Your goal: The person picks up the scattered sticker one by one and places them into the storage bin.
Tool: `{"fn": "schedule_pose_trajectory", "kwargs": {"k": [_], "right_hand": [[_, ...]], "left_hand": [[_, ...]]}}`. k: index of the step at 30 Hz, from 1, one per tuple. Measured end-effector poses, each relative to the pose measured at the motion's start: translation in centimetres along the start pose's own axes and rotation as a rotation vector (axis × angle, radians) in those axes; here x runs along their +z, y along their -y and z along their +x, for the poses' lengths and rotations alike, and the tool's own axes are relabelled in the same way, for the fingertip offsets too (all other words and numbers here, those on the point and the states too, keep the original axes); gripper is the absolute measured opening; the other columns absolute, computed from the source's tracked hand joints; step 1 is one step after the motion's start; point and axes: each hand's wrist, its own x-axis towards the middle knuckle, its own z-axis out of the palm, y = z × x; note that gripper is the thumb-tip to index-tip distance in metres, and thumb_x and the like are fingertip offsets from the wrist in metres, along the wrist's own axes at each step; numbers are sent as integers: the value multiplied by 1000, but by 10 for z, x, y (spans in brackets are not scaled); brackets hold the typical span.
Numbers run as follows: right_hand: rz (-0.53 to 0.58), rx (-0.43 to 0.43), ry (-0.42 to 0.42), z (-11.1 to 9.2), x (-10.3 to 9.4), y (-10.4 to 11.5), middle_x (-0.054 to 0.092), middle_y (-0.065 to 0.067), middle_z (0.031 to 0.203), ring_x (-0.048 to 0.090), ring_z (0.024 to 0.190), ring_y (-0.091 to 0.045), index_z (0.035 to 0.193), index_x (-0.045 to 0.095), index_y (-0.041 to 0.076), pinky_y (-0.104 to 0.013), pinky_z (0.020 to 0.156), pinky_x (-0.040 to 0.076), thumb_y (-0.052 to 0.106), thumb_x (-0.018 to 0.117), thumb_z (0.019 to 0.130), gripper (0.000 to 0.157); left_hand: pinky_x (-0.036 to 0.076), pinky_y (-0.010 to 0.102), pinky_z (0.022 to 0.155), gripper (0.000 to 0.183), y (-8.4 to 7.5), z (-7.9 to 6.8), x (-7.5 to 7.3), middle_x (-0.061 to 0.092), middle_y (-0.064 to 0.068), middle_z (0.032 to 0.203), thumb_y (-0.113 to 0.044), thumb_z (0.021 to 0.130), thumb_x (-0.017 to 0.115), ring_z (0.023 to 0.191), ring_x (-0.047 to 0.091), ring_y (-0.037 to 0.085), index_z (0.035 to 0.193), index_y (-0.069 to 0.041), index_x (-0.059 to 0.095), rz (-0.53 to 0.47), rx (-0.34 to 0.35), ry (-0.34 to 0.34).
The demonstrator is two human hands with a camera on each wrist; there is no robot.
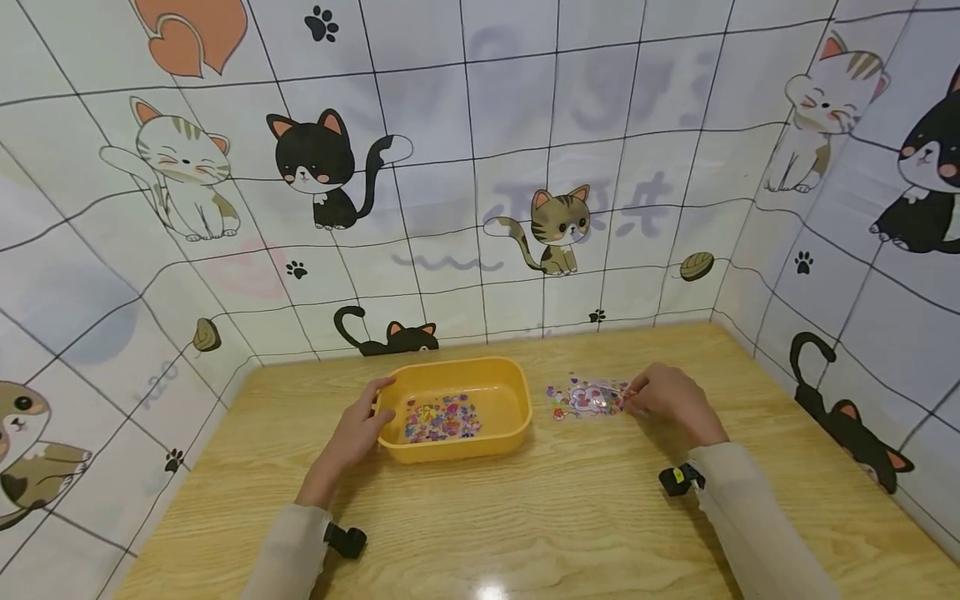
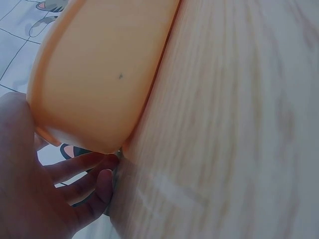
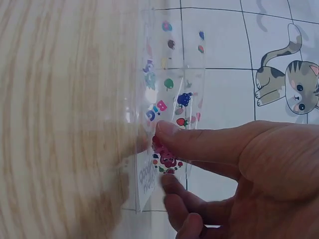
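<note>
**"Good" Reads Plainly, Other Letters Less So**

In the right wrist view, the clear sticker sheet (image 3: 169,67) bears grey lettering (image 3: 147,179): "good" beside what looks like "night". Elsewhere on it, small coloured letters (image 3: 156,110) seem to spell "BIG". In the head view, faint purple characters (image 1: 643,205) on the patterned wall covering (image 1: 442,204) are too blurred to read.

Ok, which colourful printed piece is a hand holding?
The clear piece beside the yellow tray, pinched by the right hand; the other piece lies inside the tray.
</note>
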Motion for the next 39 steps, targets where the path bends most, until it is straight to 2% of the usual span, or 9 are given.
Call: {"fn": "schedule_pose_trajectory", "kwargs": {"k": [3, 7, 10, 13, 18, 25, 28, 32, 39], "right_hand": [[21, -19, 17, 1, -2, 0, 74, -15, 118, 59, 86, -23, 105, 81, 9, -36, 69, 45, 22, 76, 90, 21], [34, -54, 42, 4, -3, -3, 72, -22, 120, 60, 93, -26, 120, 72, -3, -41, 82, 50, 16, 78, 86, 40], [66, -46, 76, 6, -4, -4, 69, -23, 114, 57, 89, -25, 134, 58, -13, -39, 81, 49, 15, 80, 84, 61], [106, -26, 119, 7, -5, -5, 67, -19, 100, 57, 79, -23, 137, 49, -19, -35, 73, 48, 15, 81, 85, 71], [154, -2, 138, 6, -6, -5, 70, -13, 88, 62, 71, -20, 127, 55, -20, -33, 68, 52, 14, 78, 87, 57], [208, -18, 122, 5, -5, -6, 74, -10, 76, 68, 66, -18, 96, 70, -8, -34, 62, 53, 11, 68, 95, 19], [195, -33, 105, 4, -6, -6, 74, -10, 74, 69, 64, -17, 86, 73, -4, -33, 59, 52, 10, 62, 97, 21], [221, -27, 84, 2, -8, -5, 75, -11, 74, 71, 64, -18, 89, 76, -7, -33, 58, 52, 5, 55, 97, 26], [241, -9, 39, 1, -11, -6, 72, -10, 69, 69, 61, -17, 88, 73, -9, -33, 57, 53, 7, 51, 98, 29]], "left_hand": [[48, 55, 106, 54, -1, 0, 0, 49, 20, 155, -18, 104, 53, 131, 55, 39, 156, -22, 39, -2, -4, -3], [49, 55, 106, 54, -1, 0, 0, 48, 20, 156, -19, 104, 53, 131, 55, 39, 156, -22, 39, -1, -4, 0], [50, 54, 104, 54, 0, 0, -1, 49, 21, 155, -19, 104, 53, 130, 56, 39, 156, -22, 39, 2, 2, -1], [55, 49, 97, 54, 2, -1, -1, 51, 22, 152, -19, 105, 52, 123, 60, 38, 157, -22, 39, -4, 9, 0], [56, 41, 90, 54, 4, 0, -1, 55, 21, 147, -20, 104, 53, 116, 63, 35, 156, -22, 40, -13, 14, 1], [55, 46, 95, 54, 4, 0, -1, 53, 20, 150, -20, 104, 54, 120, 62, 37, 156, -23, 40, -6, 8, -3], [54, 49, 98, 54, 4, 0, -1, 51, 21, 152, -20, 104, 53, 122, 60, 38, 156, -22, 40, 0, 8, -5], [51, 52, 102, 54, 4, 0, -1, 50, 21, 154, -20, 104, 53, 127, 58, 38, 157, -22, 39, 0, 11, 0], [53, 48, 97, 53, 3, 0, -1, 52, 21, 152, -19, 105, 53, 121, 61, 37, 156, -22, 40, -9, 10, 3]]}}
